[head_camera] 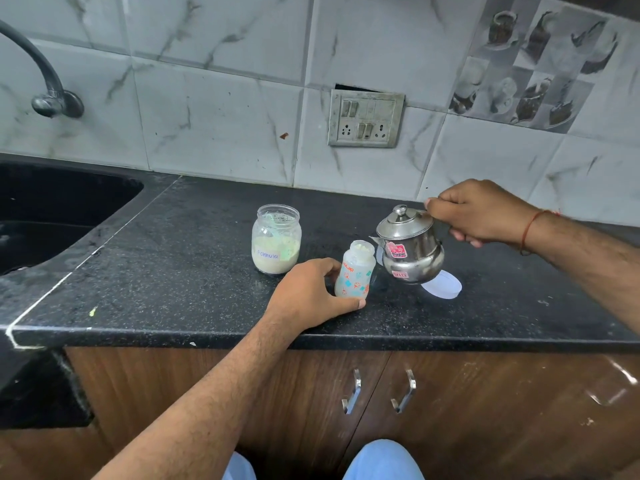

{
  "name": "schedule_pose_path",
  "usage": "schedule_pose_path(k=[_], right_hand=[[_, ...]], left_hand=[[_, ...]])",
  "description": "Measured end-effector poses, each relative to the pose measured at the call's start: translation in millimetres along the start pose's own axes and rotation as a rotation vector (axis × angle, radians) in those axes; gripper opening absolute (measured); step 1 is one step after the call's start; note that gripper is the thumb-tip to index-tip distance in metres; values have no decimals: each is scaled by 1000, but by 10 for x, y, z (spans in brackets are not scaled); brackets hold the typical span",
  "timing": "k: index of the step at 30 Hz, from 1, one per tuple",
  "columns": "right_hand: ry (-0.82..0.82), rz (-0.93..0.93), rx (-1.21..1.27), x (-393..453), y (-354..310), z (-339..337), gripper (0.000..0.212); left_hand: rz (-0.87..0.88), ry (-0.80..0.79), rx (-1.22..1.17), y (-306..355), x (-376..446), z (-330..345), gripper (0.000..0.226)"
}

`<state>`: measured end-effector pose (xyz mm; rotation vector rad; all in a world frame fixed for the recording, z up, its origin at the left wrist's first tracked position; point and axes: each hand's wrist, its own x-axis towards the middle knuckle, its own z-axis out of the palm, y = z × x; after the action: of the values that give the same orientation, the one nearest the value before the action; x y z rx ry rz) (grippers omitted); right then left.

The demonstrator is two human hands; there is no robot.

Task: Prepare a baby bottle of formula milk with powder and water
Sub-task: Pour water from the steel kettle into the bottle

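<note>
Head view, baby bottle: the baby bottle [355, 270] stands upright and uncapped at the centre of the black granite counter [173, 271], with pale powder showing at its mouth, so it looks ready for water.
Head view, left hand: the left hand [308, 292] curls round the bottle's lower half from 9 o'clock, thumb along the base near the counter; I judge this a bracing hold to keep the light bottle from tipping during the pour.
Head view, right hand: the right hand [479, 213] grips the handle of the steel teapot [408, 249], fingers closed round it and thumb near the lid's hinge (perhaps to keep the lid down).
Head view, teapot: it is held off the counter at 3 o'clock of the bottle, tilted with its spout toward the bottle's mouth; the spout tip sits just beside the rim, not clearly over it.
Head view, formula jar: the glass jar labelled "Formula" [276, 239] stands open at 10 o'clock of the bottle, about a third full of powder and set out of the pouring path.
Head view, white lid: a white round lid [445, 287] lies flat at 4 o'clock, partly hidden under the teapot.
Hidden or unclear: no water stream can be made out; the teapot handle is covered by the fingers; something pale inside the jar may be a scoop; the bottle's teat and cap are not in sight; the sink [52, 216] is cut off at the left edge.
</note>
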<state>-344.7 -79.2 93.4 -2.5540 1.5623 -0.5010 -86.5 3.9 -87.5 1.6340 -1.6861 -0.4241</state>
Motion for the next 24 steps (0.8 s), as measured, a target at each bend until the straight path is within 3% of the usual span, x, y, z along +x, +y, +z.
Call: schedule_pose_path(k=[5,7,17,21,24], right_hand=[[56,131,368,-85,178,265,45],[92,166,458,-108,212,393,44],[182,248,639,8,56,989,49],[175,280,719,99,57,1210,46],[153,301,777,152,46,1361,43]], left_hand=[[-80,33,-3,81,-54,-12,61],[-113,59,14,121,-76,-12,65],[-153,56,-38,66,-153,-107,66],[-126,63,-84,1,-155,-127,73],[-113,78,-92,-40,-151,-151,65]])
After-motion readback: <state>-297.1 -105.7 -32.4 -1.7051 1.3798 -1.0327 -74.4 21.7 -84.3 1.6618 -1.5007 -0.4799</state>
